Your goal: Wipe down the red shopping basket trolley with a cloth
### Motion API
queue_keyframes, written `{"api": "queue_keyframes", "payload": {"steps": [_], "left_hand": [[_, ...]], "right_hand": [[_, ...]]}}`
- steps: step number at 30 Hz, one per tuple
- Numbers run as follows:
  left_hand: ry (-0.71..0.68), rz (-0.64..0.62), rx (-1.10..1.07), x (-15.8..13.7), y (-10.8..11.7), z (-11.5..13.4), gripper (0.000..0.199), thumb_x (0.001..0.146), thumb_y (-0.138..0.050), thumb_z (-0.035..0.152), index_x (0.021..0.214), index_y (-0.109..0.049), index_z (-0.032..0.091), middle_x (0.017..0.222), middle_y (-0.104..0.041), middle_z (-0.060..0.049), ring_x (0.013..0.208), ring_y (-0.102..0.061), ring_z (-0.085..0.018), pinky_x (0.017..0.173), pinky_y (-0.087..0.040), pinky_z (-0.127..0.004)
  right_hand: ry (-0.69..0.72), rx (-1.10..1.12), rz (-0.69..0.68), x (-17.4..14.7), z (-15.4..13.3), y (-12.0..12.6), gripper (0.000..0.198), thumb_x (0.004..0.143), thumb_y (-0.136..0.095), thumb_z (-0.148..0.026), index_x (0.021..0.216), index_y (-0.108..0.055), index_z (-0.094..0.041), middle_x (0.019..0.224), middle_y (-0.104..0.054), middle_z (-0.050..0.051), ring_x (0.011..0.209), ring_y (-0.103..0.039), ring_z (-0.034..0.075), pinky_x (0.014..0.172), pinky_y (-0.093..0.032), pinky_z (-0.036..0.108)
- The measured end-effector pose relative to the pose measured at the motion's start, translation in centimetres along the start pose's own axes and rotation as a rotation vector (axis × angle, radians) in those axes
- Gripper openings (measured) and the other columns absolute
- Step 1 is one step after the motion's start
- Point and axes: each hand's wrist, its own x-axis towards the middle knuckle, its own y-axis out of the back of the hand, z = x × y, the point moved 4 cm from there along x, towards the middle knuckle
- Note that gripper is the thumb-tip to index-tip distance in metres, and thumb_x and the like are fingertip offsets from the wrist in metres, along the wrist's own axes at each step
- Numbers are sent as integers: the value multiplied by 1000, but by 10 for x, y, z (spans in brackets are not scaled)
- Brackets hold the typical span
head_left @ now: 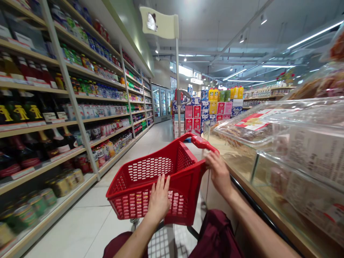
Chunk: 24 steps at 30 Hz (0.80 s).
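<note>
A red plastic shopping cart (pixel 197 191) stands sideways in front of me, its perforated basket pointing left. My left hand (pixel 159 197) lies against the near side of the basket, fingers stretched out and close together near the top rim. At the right end, my right hand (pixel 217 172) is closed around the cart's red handle (pixel 204 144). Something small and white shows by its fingertips; I cannot make out what it is. Through the holes, pinkish shapes are visible, but the basket's floor is hidden.
Shelves of bottles and cans (pixel 99 104) line the left side. On the right, a glass-edged counter (pixel 233 157) holds clear plastic food packs (pixel 249 123). Ahead are stacked drink cartons (pixel 193 118), a signpost (pixel 176 68) and glass-door fridges (pixel 162 100). Pale floor tiles (pixel 94 218) run along the aisle.
</note>
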Motion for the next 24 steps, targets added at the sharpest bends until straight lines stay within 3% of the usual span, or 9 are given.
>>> {"api": "queue_keyframes", "payload": {"steps": [1, 3, 8, 10, 16, 18, 22, 24], "left_hand": [[2, 0, -2, 0, -1, 1, 76, 63, -42, 14, 135, -19, 15, 144, -15, -9, 132, -10, -22, 105, -18, -38], [7, 2, -6, 0, -1, 2, 77, 62, -43, 14, 136, -19, 15, 144, -15, -10, 132, -9, -23, 105, -18, -38], [1, -18, -2, 1, 1, -1, 77, 63, -42, 16, 136, -18, 16, 145, -14, -9, 132, -10, -22, 105, -17, -40], [-10, -40, 5, 1, 2, -3, 76, 64, -40, 16, 136, -17, 16, 144, -15, -8, 132, -12, -21, 105, -15, -43], [6, -38, 1, 1, 2, -4, 74, 67, -40, 20, 136, -15, 14, 145, -13, -8, 132, -11, -21, 106, -14, -43], [17, -36, 1, 1, 2, -3, 74, 67, -41, 21, 136, -16, 14, 145, -13, -9, 132, -12, -22, 106, -14, -43], [0, -33, 15, 1, 2, -7, 73, 67, -40, 20, 136, -17, 16, 144, -17, -9, 132, -13, -20, 106, -13, -44], [11, -35, 14, 0, 2, -11, 73, 66, -39, 20, 136, -17, 16, 143, -19, -9, 132, -14, -20, 106, -13, -45]], "right_hand": [[-67, -68, 26, 13, 13, 5, 43, 79, -33, -7, 118, -51, -16, 125, -48, 11, 125, -30, 22, 101, -31, 46], [-80, -156, -52, 26, 22, -1, 44, 77, -31, -5, 113, -55, -14, 120, -52, 12, 123, -33, 23, 101, -30, 47], [156, -137, -330, -2, -35, -49, 46, 75, -33, -2, 107, -59, -20, 113, -59, 4, 115, -43, 19, 98, -33, 39], [203, -157, -396, -4, -45, -53, 45, 76, -34, -3, 107, -59, -22, 113, -59, 2, 115, -43, 17, 96, -35, 35], [-48, -332, -329, 37, 5, -18, 38, 79, -31, -5, 104, -59, -8, 110, -57, 18, 112, -43, 27, 93, -32, 48], [-41, -330, -366, 32, -5, -30, 37, 78, -33, -5, 104, -60, -10, 111, -58, 15, 111, -44, 25, 94, -32, 45], [146, -215, -475, 8, -52, -65, 41, 77, -36, -4, 105, -60, -22, 113, -59, 3, 111, -46, 17, 98, -32, 33], [163, -204, -473, 8, -49, -63, 41, 77, -35, -5, 105, -60, -22, 115, -58, 3, 112, -45, 17, 98, -31, 35]]}}
